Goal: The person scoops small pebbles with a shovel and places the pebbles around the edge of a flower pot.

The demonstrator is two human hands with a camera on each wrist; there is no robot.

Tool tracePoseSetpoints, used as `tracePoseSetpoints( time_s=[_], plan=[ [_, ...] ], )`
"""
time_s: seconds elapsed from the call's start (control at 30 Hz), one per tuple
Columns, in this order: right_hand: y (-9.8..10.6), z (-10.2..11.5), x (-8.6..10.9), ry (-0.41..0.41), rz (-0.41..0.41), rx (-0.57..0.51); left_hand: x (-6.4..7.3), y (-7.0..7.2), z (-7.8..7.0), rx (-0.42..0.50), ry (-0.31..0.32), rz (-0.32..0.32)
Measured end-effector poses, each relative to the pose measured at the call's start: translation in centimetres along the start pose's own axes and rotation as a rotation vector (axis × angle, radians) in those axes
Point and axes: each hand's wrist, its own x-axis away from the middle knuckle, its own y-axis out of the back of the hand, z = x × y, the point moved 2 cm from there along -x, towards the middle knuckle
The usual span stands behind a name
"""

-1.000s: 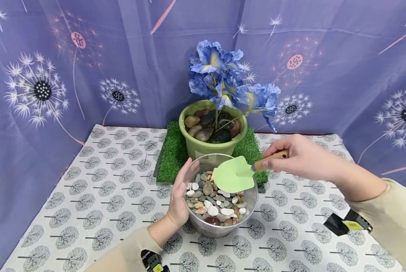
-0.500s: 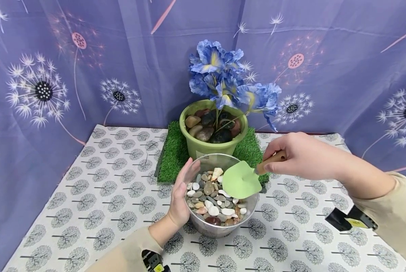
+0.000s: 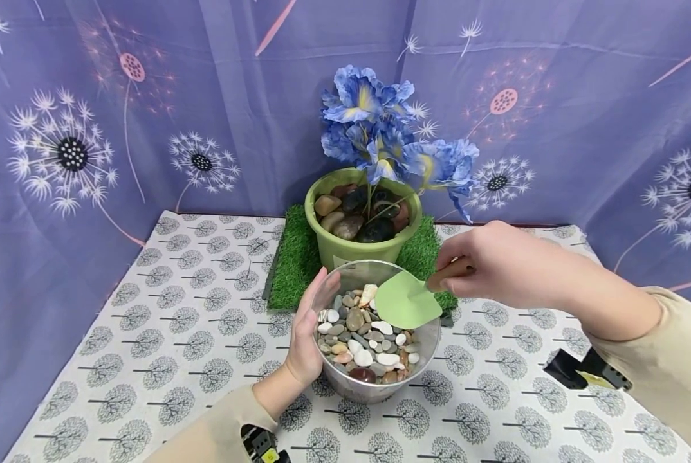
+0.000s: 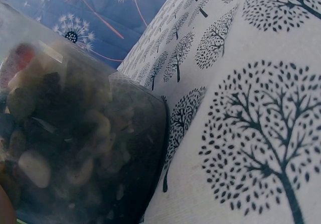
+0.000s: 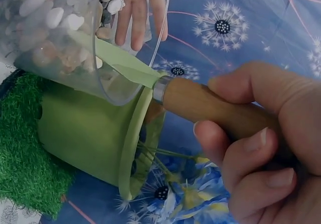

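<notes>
Green-bladed trowel (image 3: 406, 301), wooden handle (image 5: 210, 101) part-hidden from me inside gripping right hand (image 3: 504, 270); straight-fingered left hand (image 3: 306, 344) touches clear round tub (image 3: 354, 391).

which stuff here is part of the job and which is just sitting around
In use:
- trowel, in the right hand
- bucket, against the left hand
- pebbles

Seemingly just around:
- pot, perhaps involved later
- flowers
- mat
- curtain

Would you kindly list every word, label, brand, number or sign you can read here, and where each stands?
No text can be read.
Pale label on the green pot: too small to read.
Yellow tag on the left wrist device: too small.
Yellow tag on the right wrist device: too blurred.
</notes>
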Motion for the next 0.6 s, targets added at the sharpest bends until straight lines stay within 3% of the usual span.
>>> tracePoseSetpoints(
  time_s=[0.13,0.6],
  plan=[
    [0.1,0.0,-0.2,0.023,0.012,-0.017,0.0,0.0,0.1,-0.013,0.005,-0.003],
    [-0.1,-2.2,-0.4,0.052,0.096,-0.244,0.1,-0.1,0.1,-0.009,0.012,-0.003]
  ],
)
